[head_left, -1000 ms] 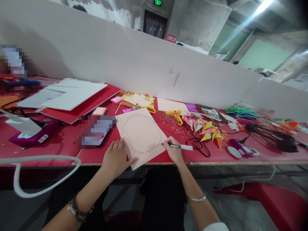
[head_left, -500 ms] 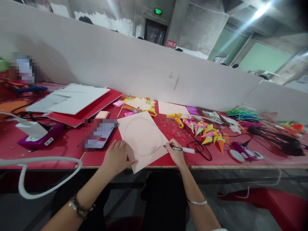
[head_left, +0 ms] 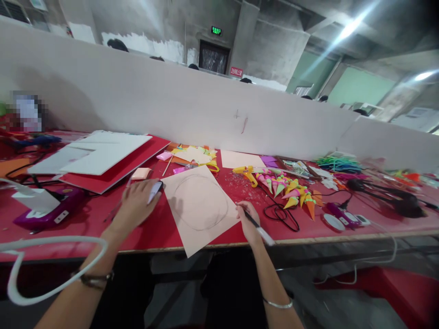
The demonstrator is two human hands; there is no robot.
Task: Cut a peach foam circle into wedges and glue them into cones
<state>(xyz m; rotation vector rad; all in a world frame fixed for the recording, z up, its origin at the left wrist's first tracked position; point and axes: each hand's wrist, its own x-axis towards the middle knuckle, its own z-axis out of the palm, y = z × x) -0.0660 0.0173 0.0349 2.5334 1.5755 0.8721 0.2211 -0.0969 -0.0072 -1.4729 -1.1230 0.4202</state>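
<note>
My left hand (head_left: 136,204) lies over a phone (head_left: 155,191), its fingers and thumb round the sides; most of the phone is hidden beneath the palm. A pen (head_left: 255,223) with a dark barrel and a pale rear end is held in my right hand (head_left: 249,221), beside the right corner of a cream paper sheet (head_left: 199,205). Whether the pen tip touches the paper, I cannot tell. Faint, sketchy pencil-like lines form a large circle on the sheet, which sits turned like a diamond at the red table's front edge.
White boards (head_left: 109,153) are stacked on a red board at left. A yellow glue gun (head_left: 245,171), small colourful cones (head_left: 291,192) and a black cable (head_left: 281,217) lie to the right. Purple power strips (head_left: 51,208) and a white cable loop (head_left: 55,292) are nearer the sides.
My left hand has left the paper's lower left edge and moved left onto the phone. The pen in my right hand has tilted, its rear end lower. The view has shifted slightly.
</note>
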